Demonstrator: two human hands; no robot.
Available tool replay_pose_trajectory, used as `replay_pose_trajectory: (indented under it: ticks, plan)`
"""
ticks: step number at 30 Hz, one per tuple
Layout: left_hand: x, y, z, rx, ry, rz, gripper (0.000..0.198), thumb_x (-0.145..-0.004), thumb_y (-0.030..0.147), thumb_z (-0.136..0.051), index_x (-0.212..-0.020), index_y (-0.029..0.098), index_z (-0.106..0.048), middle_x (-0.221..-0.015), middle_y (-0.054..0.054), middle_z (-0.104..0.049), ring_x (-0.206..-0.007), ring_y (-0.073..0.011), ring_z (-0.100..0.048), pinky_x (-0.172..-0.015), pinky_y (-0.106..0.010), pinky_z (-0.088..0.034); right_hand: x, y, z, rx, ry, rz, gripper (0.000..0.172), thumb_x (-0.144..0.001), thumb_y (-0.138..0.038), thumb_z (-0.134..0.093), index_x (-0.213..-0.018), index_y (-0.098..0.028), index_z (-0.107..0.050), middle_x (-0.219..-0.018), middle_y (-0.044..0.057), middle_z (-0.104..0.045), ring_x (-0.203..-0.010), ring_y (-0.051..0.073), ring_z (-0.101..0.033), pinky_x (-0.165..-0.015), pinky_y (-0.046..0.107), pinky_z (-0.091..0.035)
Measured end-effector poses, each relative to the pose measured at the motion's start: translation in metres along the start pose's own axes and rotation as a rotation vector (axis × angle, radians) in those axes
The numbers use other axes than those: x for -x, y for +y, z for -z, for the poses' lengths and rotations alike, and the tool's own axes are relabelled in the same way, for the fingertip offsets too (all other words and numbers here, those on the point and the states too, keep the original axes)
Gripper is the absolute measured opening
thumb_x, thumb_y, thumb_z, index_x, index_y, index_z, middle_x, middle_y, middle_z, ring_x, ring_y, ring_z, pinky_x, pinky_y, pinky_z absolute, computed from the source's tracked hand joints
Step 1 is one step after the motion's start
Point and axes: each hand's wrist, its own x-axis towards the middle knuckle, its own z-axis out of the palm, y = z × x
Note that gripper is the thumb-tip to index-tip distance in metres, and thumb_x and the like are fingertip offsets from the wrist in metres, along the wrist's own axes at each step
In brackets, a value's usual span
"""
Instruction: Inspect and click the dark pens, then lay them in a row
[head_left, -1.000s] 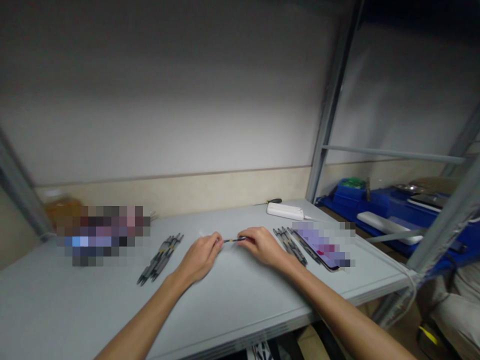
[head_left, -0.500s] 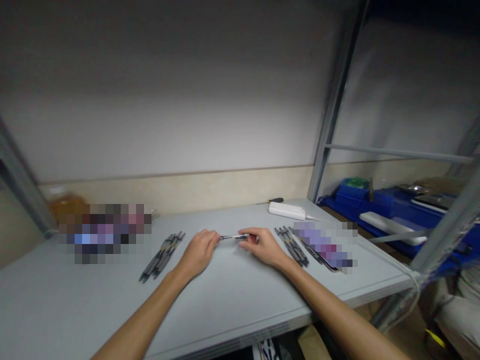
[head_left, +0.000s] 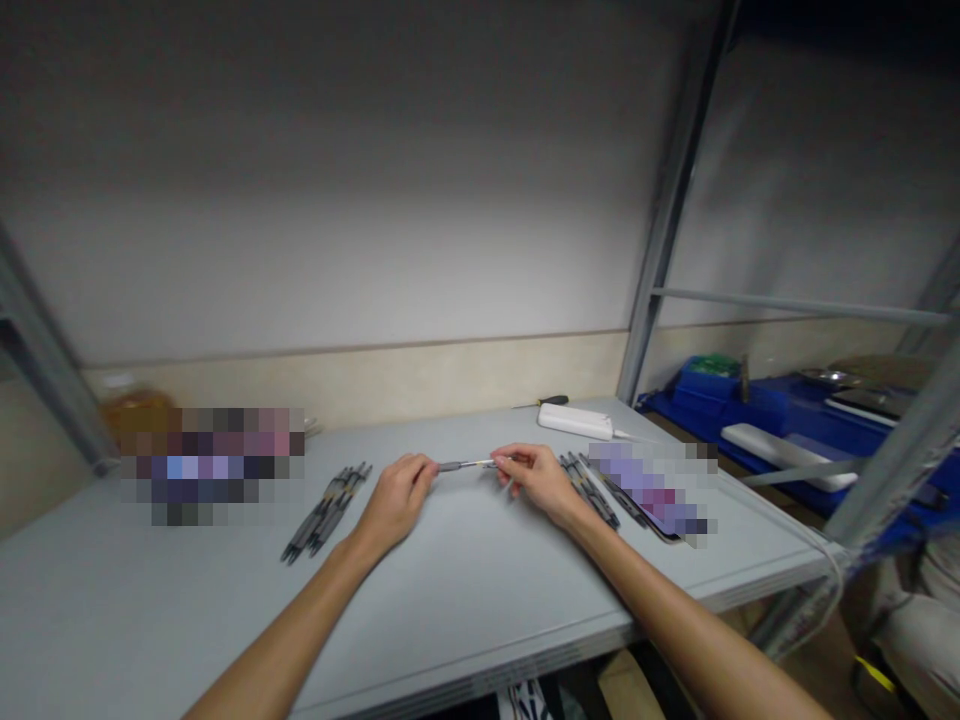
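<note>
A slim grey pen [head_left: 451, 467] lies level between my hands above the table, a thin shiny section showing toward its right end. My left hand [head_left: 403, 490] is closed around the pen's left end. At the other end, the fingertips of my right hand [head_left: 534, 478] pinch the pen. A small pale piece shows below those fingers; I cannot make out what it is. Left of my left hand lies a group of grey pens [head_left: 328, 510]. Beside my right wrist, more grey pens [head_left: 596, 492] lie in a slanted row, partly hidden by the hand.
A blurred-out flat object [head_left: 651, 490] lies right of the pens. Farther back are a white power strip [head_left: 575, 421] and a screwdriver [head_left: 553, 400]. Blurred items [head_left: 217, 465] stand at the left rear. A metal post [head_left: 660, 240] rises at the back right, beside a blue-covered surface [head_left: 780, 405].
My right hand has shifted slightly right and up, its fingers now in a tighter pinch. More of the grey barrel shows beside my left hand, and the pale piece has come into view.
</note>
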Motion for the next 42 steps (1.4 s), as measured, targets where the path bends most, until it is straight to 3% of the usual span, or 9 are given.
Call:
replay_pose_trajectory:
  ticks: [3, 6, 8, 11, 17, 21, 26, 35, 42]
  plan:
    - [0.0, 0.001, 0.0, 0.032, 0.011, 0.032, 0.039, -0.089, 0.037, -0.031, -0.066, 0.017, -0.055, -0.061, -0.001, -0.055, -0.062, -0.0142, -0.052, -0.063, -0.026, -0.039, 0.001, -0.002, -0.001, -0.018, 0.003, 0.006, 0.037, -0.065, -0.042, -0.066, -0.082, -0.01, -0.065, -0.055, -0.001, -0.056, -0.042, 0.007, -0.045, -0.04, 0.021, -0.037]
    - [0.0, 0.0, -0.001, 0.125, 0.069, 0.057, 0.026, -0.085, 0.037, -0.042, -0.09, 0.016, -0.056, -0.068, 0.0, -0.058, -0.064, -0.0129, -0.054, -0.063, -0.024, -0.041, 0.002, -0.005, 0.0, -0.045, 0.029, 0.009, 0.035, -0.065, -0.041, -0.066, -0.081, -0.01, -0.065, -0.055, 0.0, -0.056, -0.045, 0.008, -0.046, -0.04, 0.021, -0.038]
    - [0.0, -0.001, -0.001, 0.159, 0.089, 0.041, 0.025, -0.082, 0.035, -0.047, -0.096, 0.016, -0.054, -0.073, 0.0, -0.06, -0.067, -0.0128, -0.055, -0.066, -0.024, -0.042, 0.002, -0.006, 0.0, -0.07, 0.055, 0.006, 0.034, -0.064, -0.041, -0.067, -0.08, -0.01, -0.065, -0.055, 0.0, -0.056, -0.048, 0.009, -0.048, -0.041, 0.021, -0.038]
    - [0.0, 0.0, -0.001, 0.149, 0.078, 0.038, 0.021, -0.082, 0.032, -0.045, -0.086, 0.016, -0.058, -0.072, -0.001, -0.062, -0.069, -0.0137, -0.055, -0.065, -0.024, -0.041, 0.002, -0.008, 0.001, -0.096, 0.074, 0.008, 0.032, -0.064, -0.039, -0.067, -0.079, -0.011, -0.065, -0.056, 0.001, -0.057, -0.05, 0.009, -0.049, -0.041, 0.02, -0.038]
    - [-0.001, 0.004, 0.002, 0.106, 0.06, 0.083, 0.033, -0.086, 0.036, -0.036, -0.066, 0.017, -0.054, -0.057, 0.001, -0.054, -0.057, -0.013, -0.05, -0.058, -0.023, -0.037, 0.003, -0.009, 0.002, -0.155, 0.041, -0.018, 0.03, -0.058, -0.032, -0.073, -0.081, -0.015, -0.065, -0.064, 0.001, -0.059, -0.059, 0.012, -0.054, -0.045, 0.021, -0.043]
    - [0.0, 0.003, 0.003, 0.102, 0.102, 0.101, 0.033, -0.085, 0.036, -0.036, -0.064, 0.017, -0.052, -0.055, 0.002, -0.052, -0.053, -0.012, -0.046, -0.055, -0.022, -0.033, 0.004, -0.009, 0.001, -0.16, 0.035, -0.062, 0.033, -0.065, -0.037, -0.068, -0.09, -0.016, -0.063, -0.071, 0.002, -0.06, -0.057, 0.012, -0.056, -0.04, 0.02, -0.041]
    - [-0.001, -0.001, 0.001, 0.112, 0.135, 0.114, 0.034, -0.085, 0.038, -0.037, -0.063, 0.017, -0.052, -0.053, 0.003, -0.05, -0.051, -0.0111, -0.044, -0.053, -0.021, -0.03, 0.004, -0.009, 0.0, -0.081, -0.041, -0.135, 0.029, -0.066, -0.04, -0.067, -0.069, -0.012, -0.063, -0.057, 0.001, -0.058, -0.043, 0.007, -0.047, -0.037, 0.018, -0.034]
    - [-0.003, -0.006, -0.005, 0.26, 0.129, 0.299, 0.044, -0.085, 0.047, -0.03, -0.054, 0.018, -0.042, -0.047, 0.004, -0.041, -0.046, -0.0109, -0.039, -0.048, -0.022, -0.027, 0.003, -0.012, 0.004, -0.129, 0.1, 0.054, 0.03, -0.06, -0.036, -0.072, -0.079, -0.013, -0.067, -0.057, -0.001, -0.057, -0.048, 0.009, -0.047, -0.045, 0.022, -0.038]
    - [-0.004, -0.014, -0.007, 0.324, 0.149, 0.365, 0.046, -0.083, 0.054, -0.029, -0.055, 0.019, -0.039, -0.048, 0.005, -0.037, -0.047, -0.0109, -0.036, -0.048, -0.022, -0.026, 0.002, -0.013, 0.006, -0.201, 0.179, 0.038, 0.031, -0.056, -0.032, -0.074, -0.082, -0.015, -0.068, -0.062, 0.001, -0.059, -0.054, 0.01, -0.049, -0.048, 0.023, -0.039]
